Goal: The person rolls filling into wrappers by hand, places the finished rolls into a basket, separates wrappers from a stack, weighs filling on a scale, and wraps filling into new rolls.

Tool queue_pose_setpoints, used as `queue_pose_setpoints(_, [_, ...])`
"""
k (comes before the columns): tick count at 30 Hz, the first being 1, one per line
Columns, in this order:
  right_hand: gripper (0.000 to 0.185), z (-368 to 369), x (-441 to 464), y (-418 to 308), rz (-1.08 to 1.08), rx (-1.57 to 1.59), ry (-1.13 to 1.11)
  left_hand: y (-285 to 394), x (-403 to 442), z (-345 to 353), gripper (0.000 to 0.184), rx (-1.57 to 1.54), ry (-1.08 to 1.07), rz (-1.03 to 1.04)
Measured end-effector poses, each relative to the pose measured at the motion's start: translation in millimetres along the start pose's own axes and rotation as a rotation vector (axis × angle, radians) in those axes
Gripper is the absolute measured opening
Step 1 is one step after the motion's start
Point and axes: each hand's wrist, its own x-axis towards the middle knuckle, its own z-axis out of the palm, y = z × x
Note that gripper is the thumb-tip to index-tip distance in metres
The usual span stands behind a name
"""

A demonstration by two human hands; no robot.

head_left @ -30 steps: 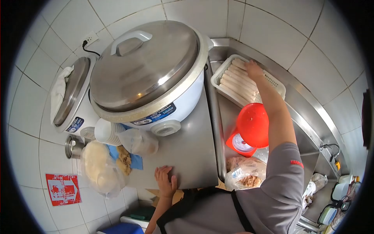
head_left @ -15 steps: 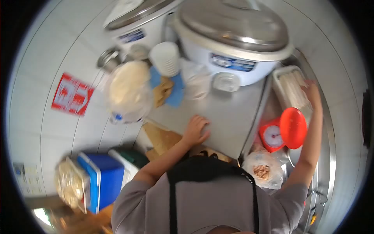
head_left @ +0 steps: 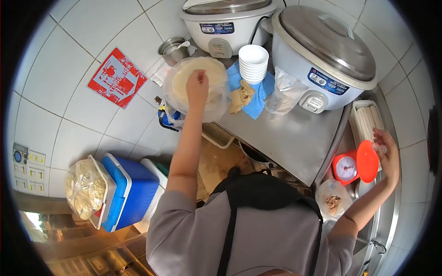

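Looks like a reach: left hand (head_left: 198,83) curled over the 11 o'clock bag (head_left: 221,95), pinch unclear, gentle grip wanted; right hand (head_left: 388,146) loosely spread.

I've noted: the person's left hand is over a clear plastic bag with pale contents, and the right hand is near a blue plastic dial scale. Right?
Not quite: the head view shows the plastic dial scale is red, not blue. The left hand is over the clear plastic bag with pale contents, and the right hand is near the scale.
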Motion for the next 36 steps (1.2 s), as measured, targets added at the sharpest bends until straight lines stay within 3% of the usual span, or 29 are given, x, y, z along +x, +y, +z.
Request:
queue_pose_setpoints(4, [0.039,37.0,20.9,-49.5,-0.12,0.003,-0.069,-42.1,21.2,40.4,0.025,0.512,-0.431,0.052])
queue_pose_setpoints(7, [0.039,62.8,31.9,-71.3,-0.218,0.06,-0.137,-52.6,23.1,58.5,0.032,0.857,-0.52,0.118])
queue_pose_setpoints(10, [0.041,78.7,35.9,-77.0,-0.276,0.078,-0.174,-68.2,39.4,61.7,0.03,0.838,-0.444,-0.077])
queue_pose_setpoints(13, [0.043,84.6,36.1,-75.6,-0.28,0.084,-0.182,-80.2,67.4,30.5,0.03,0.477,-0.582,-0.153])
queue_pose_setpoints(15, [0.043,83.5,35.3,-74.7,-0.273,0.117,-0.192,-66.4,86.4,3.7,0.028,0.108,-0.494,-0.337])
queue_pose_setpoints(17, [0.04,82.1,34.2,-73.7,-0.264,0.179,-0.214,-26.3,108.9,-25.3,0.023,-0.098,-0.465,-0.439])
queue_pose_setpoints(19, [0.036,84.3,40.1,-72.8,-0.35,0.262,-0.212,9.2,129.9,-47.7,0.021,-0.103,-0.487,-0.271])
queue_pose_setpoints(22, [0.032,97.5,52.4,-84.7,-0.404,0.334,-0.148,100.2,121.9,-58.3,0.019,-0.64,-0.582,-0.352])
queue_pose_setpoints(25, [0.035,126.3,72.5,-109.2,-0.538,0.403,0.081,147.4,109.1,-39.4,0.017,-0.731,-0.609,-0.305])
queue_pose_setpoints(27, [0.043,140.0,86.9,-113.9,-0.497,0.436,0.233,159.5,96.4,-18.8,0.016,-0.764,-0.783,-0.242])
queue_pose_setpoints(30, [0.05,162.2,110.2,-94.4,-0.293,0.822,0.299,182.7,56.1,16.8,0.013,-0.788,-0.909,-0.218])
queue_pose_setpoints(32, [0.052,172.6,105.7,-84.7,-0.298,0.906,0.206,189.7,33.7,42.1,0.011,-0.858,-1.058,-0.265])
queue_pose_setpoints(34, [0.053,167.4,98.8,-79.4,-0.308,0.892,0.161,181.9,17.3,70.5,0.01,-0.984,-1.319,-0.354])
queue_pose_setpoints(36, [0.053,160.8,85.4,-76.6,-0.305,0.793,0.161,182.0,0.8,86.6,0.014,-0.925,-1.396,-0.354])
